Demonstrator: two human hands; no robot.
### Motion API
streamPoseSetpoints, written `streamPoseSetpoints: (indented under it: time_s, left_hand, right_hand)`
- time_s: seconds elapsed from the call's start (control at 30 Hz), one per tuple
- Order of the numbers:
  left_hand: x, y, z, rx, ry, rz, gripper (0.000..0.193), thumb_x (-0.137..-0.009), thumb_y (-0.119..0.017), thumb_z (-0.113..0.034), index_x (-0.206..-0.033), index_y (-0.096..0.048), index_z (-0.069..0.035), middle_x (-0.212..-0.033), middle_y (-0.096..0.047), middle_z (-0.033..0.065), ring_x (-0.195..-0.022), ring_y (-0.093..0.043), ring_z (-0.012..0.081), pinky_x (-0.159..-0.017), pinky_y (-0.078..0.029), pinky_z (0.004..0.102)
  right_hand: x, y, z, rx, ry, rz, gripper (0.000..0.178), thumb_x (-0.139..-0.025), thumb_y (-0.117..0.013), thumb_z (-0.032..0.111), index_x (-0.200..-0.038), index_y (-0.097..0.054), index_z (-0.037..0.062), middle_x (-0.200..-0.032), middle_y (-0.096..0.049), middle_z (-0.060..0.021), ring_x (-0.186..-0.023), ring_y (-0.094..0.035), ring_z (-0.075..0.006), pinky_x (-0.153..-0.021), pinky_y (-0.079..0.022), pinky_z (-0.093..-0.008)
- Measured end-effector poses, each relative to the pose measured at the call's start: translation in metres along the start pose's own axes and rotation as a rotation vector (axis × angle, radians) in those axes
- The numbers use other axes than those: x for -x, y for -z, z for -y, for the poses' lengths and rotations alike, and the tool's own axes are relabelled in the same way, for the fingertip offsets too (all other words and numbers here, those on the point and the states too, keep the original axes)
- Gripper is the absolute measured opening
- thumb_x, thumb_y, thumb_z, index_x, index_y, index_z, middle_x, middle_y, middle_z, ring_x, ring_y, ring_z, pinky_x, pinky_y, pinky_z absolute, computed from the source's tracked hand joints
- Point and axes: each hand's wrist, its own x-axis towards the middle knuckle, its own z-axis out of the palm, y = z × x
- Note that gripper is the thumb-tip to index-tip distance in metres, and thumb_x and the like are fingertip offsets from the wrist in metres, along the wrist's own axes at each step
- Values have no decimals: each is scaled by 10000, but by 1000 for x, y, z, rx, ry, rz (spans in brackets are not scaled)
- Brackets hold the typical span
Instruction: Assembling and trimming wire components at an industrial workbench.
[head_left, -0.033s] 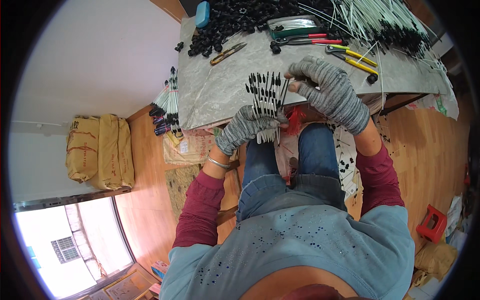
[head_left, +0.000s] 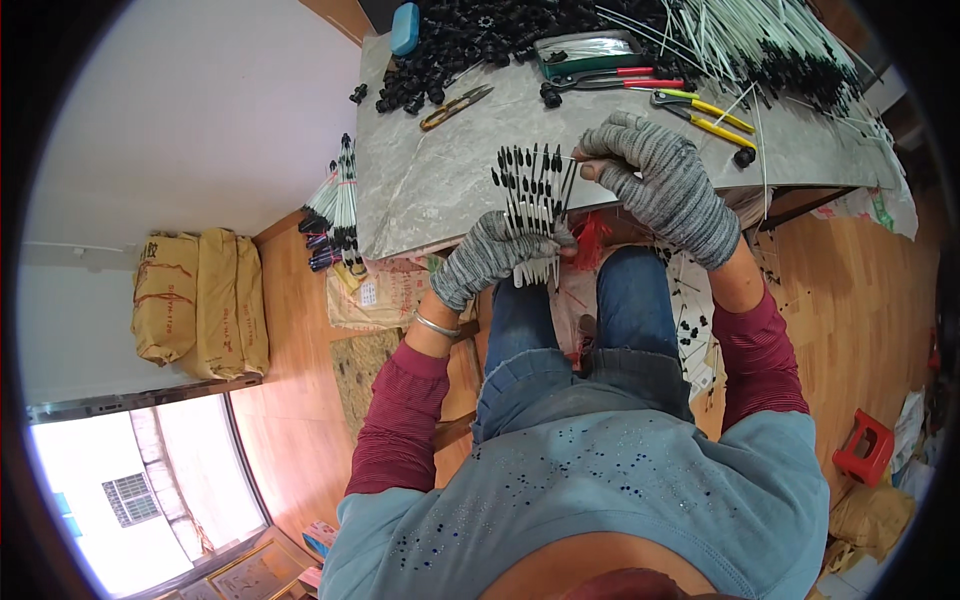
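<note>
Near the centre of the frame, just over the lower edge of the grey counter (head_left: pixel 425 195), a fanned bundle of black-tipped pale sticks (head_left: pixel 534 213) is held above the lap. It is grasped at its lower part by the left hand (head_left: pixel 485 255), around which the fingers are closed in a grey fingerless glove, and the black tips are pointed toward the top of the frame. At the bundle's upper right, the right hand (head_left: pixel 655 180) is held with thumb and forefinger brought close together, just beside the outermost tips; whether a stick or a thin strand is pinched there cannot be told. By appearance, the bundle is being sorted or filled out stick by stick, the left hand being used as a clamp. For the next move, a steady left grip seems to be called for, with a fine fingertip pinch at the right so that the neighbouring tips are not pushed out of line. Along the top of the frame, black fittings (head_left: pixel 470 40) are heaped, and at upper right a large pile of white rods (head_left: pixel 735 40) is laid. Between them a green tray (head_left: pixel 556 66), red-handled pliers (head_left: pixel 640 84) and yellow-handled pliers (head_left: pixel 722 114) are set, with snips (head_left: pixel 458 106) placed farther left; no tool is being held.
</note>
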Motion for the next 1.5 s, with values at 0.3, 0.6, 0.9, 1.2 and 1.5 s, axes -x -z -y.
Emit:
streamPoseSetpoints:
  time_s: [0.3, 0.6, 0.9, 1.2, 1.5]
  left_hand:
    - [1, -3, 1, 135, -19, 23, 181, -686, -620, -74, -852, -583, -15, -787, -604, 39, -699, -539, 85, -622, -438, 211]
    - [1, -3, -2, 182, 81, 10, 186, -681, -622, -74, -854, -585, -17, -789, -605, 45, -703, -545, 89, -620, -439, 208]
    - [0, 1, 12, 42, 47, 9, 166, -700, -600, -81, -856, -593, -25, -810, -603, 50, -725, -555, 106, -635, -442, 216]
    - [1, 5, 19, -43, -31, 68, 169, -707, -579, -61, -875, -595, -52, -822, -602, 62, -739, -562, 135, -646, -438, 246]
    - [1, 0, 5, 34, 108, 72, 186, -709, -582, -71, -894, -579, -49, -838, -597, 59, -767, -553, 138, -671, -432, 251]
  right_hand:
    - [0, -2, -2, 116, 129, -85, 163, -701, -543, 167, -830, -569, 71, -709, -541, -93, -668, -525, -253, -609, -419, -328]
    - [-2, -5, -4, -95, 44, 9, 245, -728, -552, 182, -945, -553, 69, -819, -552, -104, -711, -541, -211, -648, -426, -284]
    - [-14, -20, -9, -140, 146, 65, 289, -760, -521, 223, -1006, -538, 73, -842, -558, -105, -729, -544, -202, -676, -422, -277]
    - [-10, -33, -12, -249, 75, 12, 249, -765, -498, 276, -908, -570, 87, -833, -556, -102, -756, -537, -254, -679, -425, -312]
    - [-20, -18, -8, -86, 142, 102, 238, -751, -529, 216, -905, -569, 39, -811, -574, -107, -728, -557, -221, -665, -433, -283]
